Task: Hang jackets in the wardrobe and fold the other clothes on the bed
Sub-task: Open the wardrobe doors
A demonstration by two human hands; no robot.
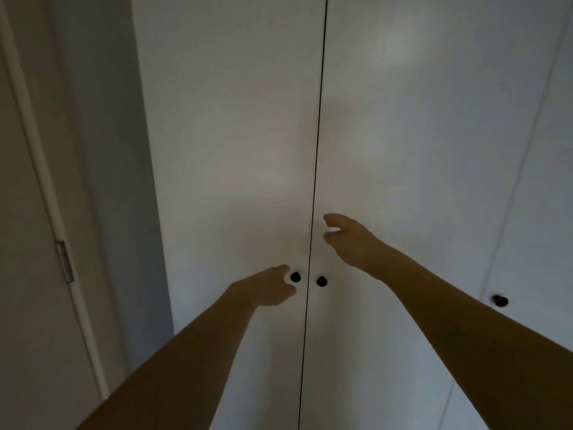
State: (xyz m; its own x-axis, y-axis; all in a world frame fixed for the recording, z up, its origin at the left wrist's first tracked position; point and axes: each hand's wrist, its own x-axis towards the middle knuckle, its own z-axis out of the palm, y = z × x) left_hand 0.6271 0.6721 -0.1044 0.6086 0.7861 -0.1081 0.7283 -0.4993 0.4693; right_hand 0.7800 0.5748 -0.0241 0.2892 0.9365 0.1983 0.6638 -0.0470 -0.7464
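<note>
Wardrobe [235, 144] doors were closed. Left hand [263, 288] reached the left knob [295, 277], grip apart, holding nothing; right hand [347, 240] hovered above the right knob [322, 281], grip apart, likely to open both.

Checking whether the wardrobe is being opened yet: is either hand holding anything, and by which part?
Nothing is held. The left hand reaches beside the left door knob without gripping it; the right hand hovers open above the right knob.

The white wardrobe [235, 125] fills the view — its doors closed, three dark knobs [295, 277] fixed on them.
</note>
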